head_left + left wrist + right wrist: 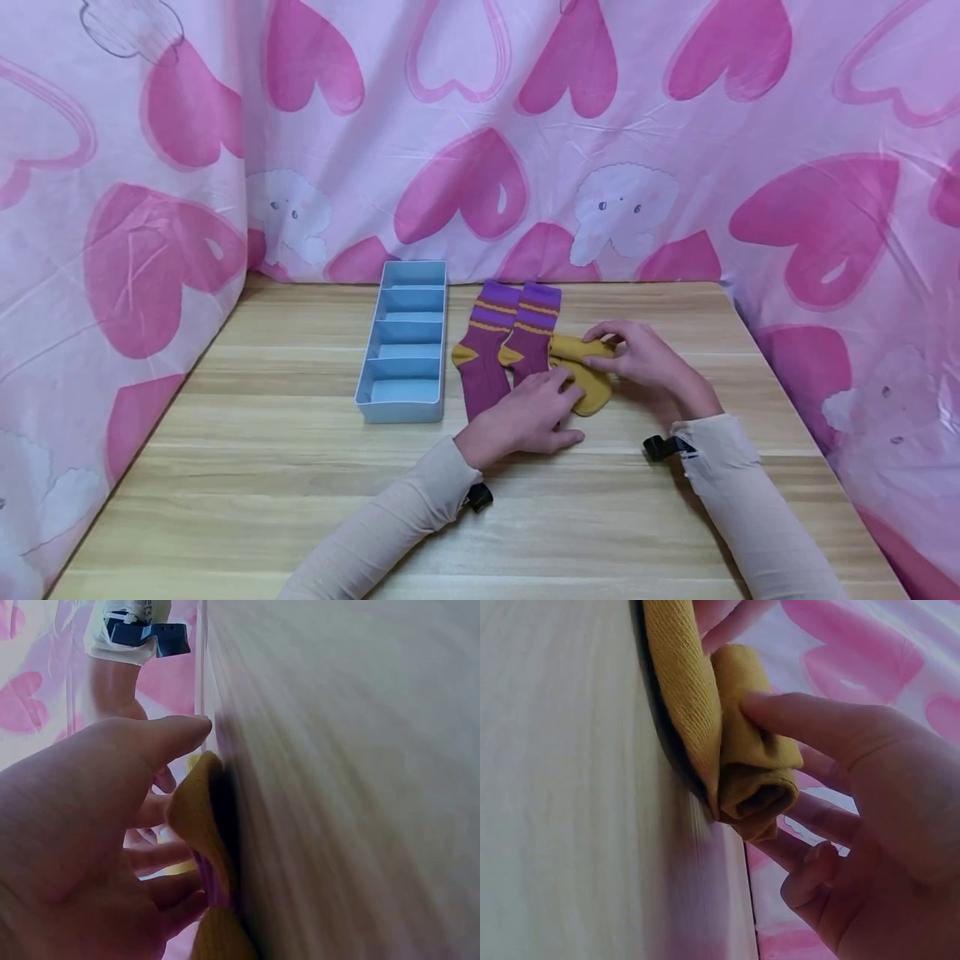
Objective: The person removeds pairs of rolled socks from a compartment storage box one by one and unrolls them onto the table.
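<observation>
Two maroon-and-purple socks (487, 333) with yellow heels and stripes lie side by side on the table. To their right is a yellow sock (595, 393), one part flat and another rolled up. My right hand (645, 358) pinches the rolled part (754, 720) between thumb and fingers; its coiled end shows in the right wrist view. My left hand (525, 412) reaches across the maroon socks' lower ends, partly hiding them. Its fingertips meet the yellow sock's flat part, while the thumb points away over the table. In the left wrist view, yellow fabric (199, 806) stands close beside the left fingers.
A pale blue box (401, 412) with several compartments in a row stands left of the socks. The wooden table (247, 467) ends at a pink heart-patterned curtain (480, 183) at the back and sides. Black cameras are strapped to both wrists.
</observation>
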`<state>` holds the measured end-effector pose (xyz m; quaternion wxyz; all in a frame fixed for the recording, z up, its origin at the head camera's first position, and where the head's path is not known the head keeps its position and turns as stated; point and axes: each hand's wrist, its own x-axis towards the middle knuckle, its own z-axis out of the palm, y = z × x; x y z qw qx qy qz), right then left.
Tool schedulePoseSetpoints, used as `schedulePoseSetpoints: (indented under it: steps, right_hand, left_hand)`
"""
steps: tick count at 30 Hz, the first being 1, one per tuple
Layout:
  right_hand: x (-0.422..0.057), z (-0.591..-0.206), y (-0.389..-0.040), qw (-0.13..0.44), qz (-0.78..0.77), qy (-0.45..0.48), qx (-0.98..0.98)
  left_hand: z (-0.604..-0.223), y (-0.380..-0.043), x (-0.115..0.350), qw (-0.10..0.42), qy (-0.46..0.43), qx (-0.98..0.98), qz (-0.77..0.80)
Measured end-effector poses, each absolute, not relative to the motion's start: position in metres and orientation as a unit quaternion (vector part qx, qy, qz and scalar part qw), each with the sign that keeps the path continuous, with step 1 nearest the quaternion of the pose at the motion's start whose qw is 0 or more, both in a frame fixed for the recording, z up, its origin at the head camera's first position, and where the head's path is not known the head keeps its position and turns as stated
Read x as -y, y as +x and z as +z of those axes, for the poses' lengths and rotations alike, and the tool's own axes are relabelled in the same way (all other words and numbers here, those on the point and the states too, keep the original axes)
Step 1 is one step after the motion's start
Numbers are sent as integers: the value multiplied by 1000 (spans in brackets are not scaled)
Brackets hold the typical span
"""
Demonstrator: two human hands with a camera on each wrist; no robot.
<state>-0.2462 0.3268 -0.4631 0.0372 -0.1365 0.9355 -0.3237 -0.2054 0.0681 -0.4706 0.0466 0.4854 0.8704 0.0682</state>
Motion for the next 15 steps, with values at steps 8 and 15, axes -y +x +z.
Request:
schedulePoseSetpoints:
  steps: [8, 15]
  right_hand:
    - [-327, -462, -246, 37, -321, -110, -940]
    - [-328, -465, -246, 10, -318, -109, -942]
  left_hand:
    - [-469, -205, -68, 77, 474, -874, 74]
    - [-466, -204, -67, 81, 477, -872, 66]
